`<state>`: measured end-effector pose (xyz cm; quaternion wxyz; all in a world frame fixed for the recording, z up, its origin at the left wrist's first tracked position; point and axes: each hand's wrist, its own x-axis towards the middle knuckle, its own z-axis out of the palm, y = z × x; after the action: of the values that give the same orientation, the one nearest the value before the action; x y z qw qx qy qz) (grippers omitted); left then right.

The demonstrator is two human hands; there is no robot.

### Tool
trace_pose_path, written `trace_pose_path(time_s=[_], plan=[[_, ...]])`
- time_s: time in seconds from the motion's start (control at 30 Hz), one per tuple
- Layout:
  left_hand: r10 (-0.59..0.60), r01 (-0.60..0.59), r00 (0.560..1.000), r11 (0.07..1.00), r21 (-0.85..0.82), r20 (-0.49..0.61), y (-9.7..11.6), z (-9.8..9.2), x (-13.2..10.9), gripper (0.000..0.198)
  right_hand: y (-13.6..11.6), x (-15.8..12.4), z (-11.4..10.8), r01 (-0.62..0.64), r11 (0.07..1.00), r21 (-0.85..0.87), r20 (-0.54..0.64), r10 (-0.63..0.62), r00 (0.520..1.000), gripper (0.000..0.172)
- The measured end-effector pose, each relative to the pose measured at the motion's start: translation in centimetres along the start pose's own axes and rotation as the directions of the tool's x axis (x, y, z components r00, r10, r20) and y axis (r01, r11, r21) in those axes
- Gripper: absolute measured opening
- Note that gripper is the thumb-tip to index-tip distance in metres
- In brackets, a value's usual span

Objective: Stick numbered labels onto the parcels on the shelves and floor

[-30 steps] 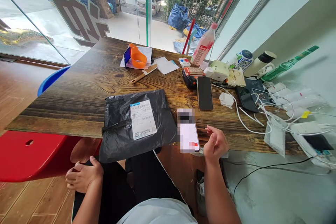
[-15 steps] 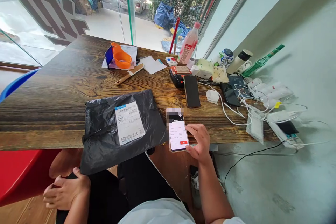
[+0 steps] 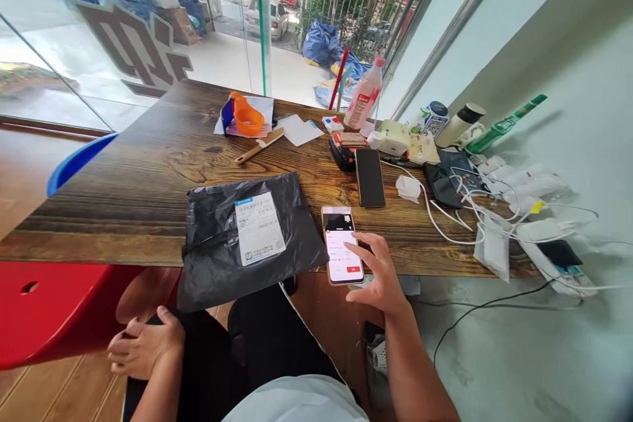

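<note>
A phone (image 3: 345,247) with a lit white screen and a red button lies face up near the table's front edge. Over its right side hovers my right hand (image 3: 378,270), thumb and fingers spread, index fingertip above or on the screen; whether it touches I cannot tell. Left of the phone sits a black plastic parcel bag (image 3: 208,280) bearing a white shipping label (image 3: 260,227), its front part overhanging the edge. My left hand (image 3: 148,344) rests on my thigh below the bag, fingers loosely bent, thumb apart, holding nothing visible.
Behind the lit phone lies a dark phone (image 3: 370,178), beside a black-and-orange device (image 3: 341,151). Farther back are a knife (image 3: 260,146), an orange tape dispenser (image 3: 248,120) and a pink bottle (image 3: 364,95). White cables (image 3: 467,237) tangle at right. A red chair (image 3: 54,316) stands at left.
The view has swung left, so everything sits farther right. My right thumb has come away from the phone's lower edge, and the index finger reaches farther over the screen. My left hand stays on the thigh.
</note>
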<state>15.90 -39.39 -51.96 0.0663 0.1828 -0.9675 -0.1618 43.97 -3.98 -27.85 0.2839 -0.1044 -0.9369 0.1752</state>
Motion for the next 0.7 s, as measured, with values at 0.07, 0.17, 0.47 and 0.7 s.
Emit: trace_pose_path(time_s=[0.07, 0.17, 0.47, 0.7], plan=[[-0.011, 0.01, 0.998, 1.0, -0.008, -0.06, -0.3, 0.2, 0.1, 0.066, -0.2, 0.0, 0.3, -0.003, 1.0, 0.015, -0.009, 0.003, 1.0, 0.081], [0.019, -0.02, 0.996, 1.0, -0.012, -0.086, -0.4, 0.1, 0.0, 0.065, -0.2, -0.1, 0.6, -0.038, 0.998, 0.056, -0.016, 0.038, 0.999, 0.075], [0.031, -0.033, 0.995, 0.999, -0.019, -0.099, -0.1, -0.2, -0.1, 0.065, -0.5, 0.9, 0.6, -0.162, 0.962, 0.22, 0.021, 0.162, 0.987, 0.078], [0.006, -0.006, 1.0, 1.0, 0.011, 0.018, 0.3, -0.7, -0.2, 0.071, -0.7, 0.9, 0.7, -0.12, 0.979, 0.163, -0.019, 0.124, 0.992, 0.076]])
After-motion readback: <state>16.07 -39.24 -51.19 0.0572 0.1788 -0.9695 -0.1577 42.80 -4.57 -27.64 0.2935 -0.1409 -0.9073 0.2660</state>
